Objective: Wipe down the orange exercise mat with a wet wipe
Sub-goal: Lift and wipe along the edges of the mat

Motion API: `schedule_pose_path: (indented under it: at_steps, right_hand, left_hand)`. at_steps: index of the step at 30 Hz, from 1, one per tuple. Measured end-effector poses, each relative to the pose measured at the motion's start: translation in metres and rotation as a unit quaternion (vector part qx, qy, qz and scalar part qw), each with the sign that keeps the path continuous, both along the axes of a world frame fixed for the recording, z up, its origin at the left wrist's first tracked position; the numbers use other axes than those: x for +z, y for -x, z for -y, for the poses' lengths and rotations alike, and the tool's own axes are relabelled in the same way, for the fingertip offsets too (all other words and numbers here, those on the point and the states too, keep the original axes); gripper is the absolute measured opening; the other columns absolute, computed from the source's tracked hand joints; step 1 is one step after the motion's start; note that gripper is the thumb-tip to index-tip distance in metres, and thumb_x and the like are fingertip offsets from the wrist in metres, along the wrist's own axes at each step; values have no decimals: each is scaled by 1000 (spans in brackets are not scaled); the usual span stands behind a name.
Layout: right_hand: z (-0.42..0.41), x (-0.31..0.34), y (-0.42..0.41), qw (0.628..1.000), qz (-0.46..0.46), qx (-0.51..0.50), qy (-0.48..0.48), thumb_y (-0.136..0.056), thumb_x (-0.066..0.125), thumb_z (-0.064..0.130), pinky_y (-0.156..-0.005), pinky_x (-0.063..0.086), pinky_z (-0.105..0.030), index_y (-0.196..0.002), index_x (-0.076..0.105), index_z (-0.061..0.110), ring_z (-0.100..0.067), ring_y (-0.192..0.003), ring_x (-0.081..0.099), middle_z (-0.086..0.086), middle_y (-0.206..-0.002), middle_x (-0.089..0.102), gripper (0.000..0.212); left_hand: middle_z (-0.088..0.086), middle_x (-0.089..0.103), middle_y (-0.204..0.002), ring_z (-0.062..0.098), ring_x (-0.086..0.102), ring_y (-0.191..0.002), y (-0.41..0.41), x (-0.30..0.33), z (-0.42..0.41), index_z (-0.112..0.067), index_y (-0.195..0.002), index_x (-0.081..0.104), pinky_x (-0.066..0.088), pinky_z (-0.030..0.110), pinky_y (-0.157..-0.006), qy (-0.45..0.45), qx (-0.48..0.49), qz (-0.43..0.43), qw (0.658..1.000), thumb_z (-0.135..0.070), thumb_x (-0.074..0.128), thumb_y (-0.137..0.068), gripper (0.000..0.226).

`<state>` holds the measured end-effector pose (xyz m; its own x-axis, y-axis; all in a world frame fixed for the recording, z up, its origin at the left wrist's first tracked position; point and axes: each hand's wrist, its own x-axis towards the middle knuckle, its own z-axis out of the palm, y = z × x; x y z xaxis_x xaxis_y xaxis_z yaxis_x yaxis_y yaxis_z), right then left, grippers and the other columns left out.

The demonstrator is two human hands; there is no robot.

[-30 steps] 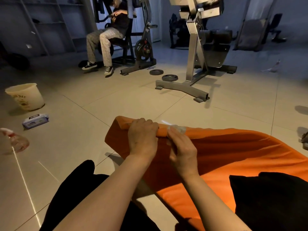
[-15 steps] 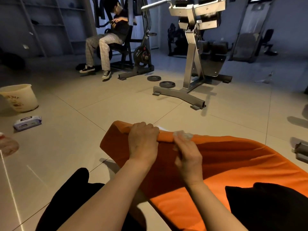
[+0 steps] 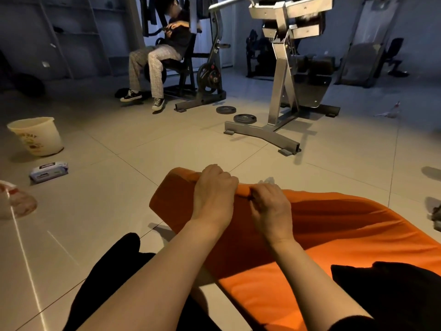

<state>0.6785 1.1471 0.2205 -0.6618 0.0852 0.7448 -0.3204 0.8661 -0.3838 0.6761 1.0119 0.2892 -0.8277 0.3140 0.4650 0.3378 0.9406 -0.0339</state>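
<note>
Two hands work at the orange mat's (image 3: 334, 235) raised edge: left hand (image 3: 214, 189) grips it, right hand (image 3: 272, 206) pinches the wet wipe (image 3: 267, 180), which should rub slowly along it.

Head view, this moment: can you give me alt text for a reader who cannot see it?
Seen from above, a person's left hand grips the raised edge of an orange mat while the right hand holds a white wipe against that edge. On the tiled gym floor to the left sit a pale bucket and a pack of wipes; weight machines stand behind.
</note>
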Motion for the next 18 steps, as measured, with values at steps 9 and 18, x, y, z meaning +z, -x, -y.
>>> schedule_pose_path:
  at_steps: [9,18]
  right_hand:
    - [15,21,2,990,-32,-6,139,-68,71,-8,-85,38,-19,-100,68,2,-30,-91,64,-12,-96,69,34]
    - [1,14,-10,983,-58,-3,176,-83,57,0,-84,43,-22,-111,71,6,-23,-99,64,-11,-107,72,32]
  left_hand:
    - [-3,68,-101,16,59,-91,9,10,27,-22,-107,67,34,22,-71,-239,50,-13,970,-7,63,-86,26]
    - [-7,72,-99,17,65,-92,4,6,-3,-30,-107,71,50,29,-77,-227,-7,44,973,-25,68,-84,23]
